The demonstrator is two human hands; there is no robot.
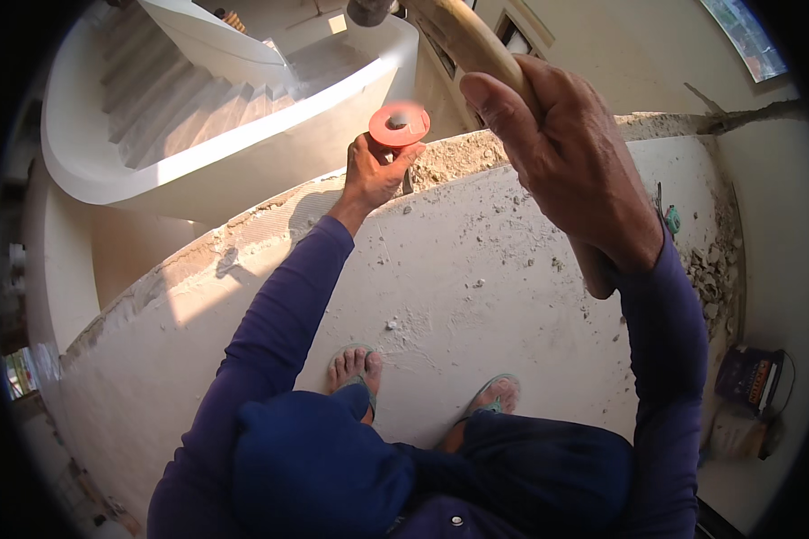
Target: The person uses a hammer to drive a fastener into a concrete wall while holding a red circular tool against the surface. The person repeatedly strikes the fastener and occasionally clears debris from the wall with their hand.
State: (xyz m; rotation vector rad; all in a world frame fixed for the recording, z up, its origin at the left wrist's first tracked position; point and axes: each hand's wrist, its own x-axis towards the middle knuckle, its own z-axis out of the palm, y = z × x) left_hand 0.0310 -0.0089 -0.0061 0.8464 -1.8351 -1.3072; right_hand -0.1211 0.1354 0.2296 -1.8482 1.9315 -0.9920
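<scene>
My left hand [373, 178] is closed round a chisel with a round red hand guard [386, 136]. The grey struck end shows at the middle of the guard; the blade points down to the chipped edge [463, 154] and is mostly hidden. Higher and to the right, my right hand [577, 166] grips the wooden handle of a hammer [476, 40]. Its metal head [368, 11] is raised above and beyond the chisel, partly cut off by the top of the picture. Hammer and chisel are apart.
Crumbs of rubble lie over the pale floor [476, 305], with a heap of broken chunks [717, 274] along the right wall. Beyond the curved edge, a white-walled staircase [243, 135] drops away. A dark bucket [750, 382] and a small green object [672, 218] are at right.
</scene>
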